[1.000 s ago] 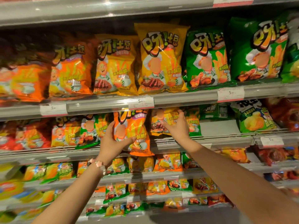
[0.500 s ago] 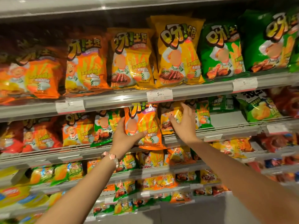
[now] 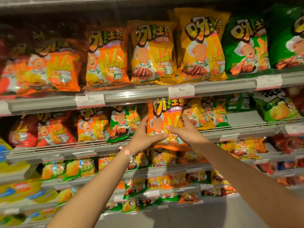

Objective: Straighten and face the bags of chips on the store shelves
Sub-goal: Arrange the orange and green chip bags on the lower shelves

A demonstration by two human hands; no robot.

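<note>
Orange bag of chips (image 3: 166,124), centre of frame, on the second shelf (image 3: 246,130) under the price-tag rail. Head view: left hand (image 3: 144,137) cups its lower left edge, thumb across the front; right hand (image 3: 187,130) clasps the right side, fingers curled behind. Both grip it, likely to square the printed face outward and stand it upright. Its bottom overhangs the shelf lip. Green bag (image 3: 125,124) stands just beside at left, a yellow bag (image 3: 199,116) at right, tilted.

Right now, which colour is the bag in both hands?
Orange bag, seen best in the head view.
</note>
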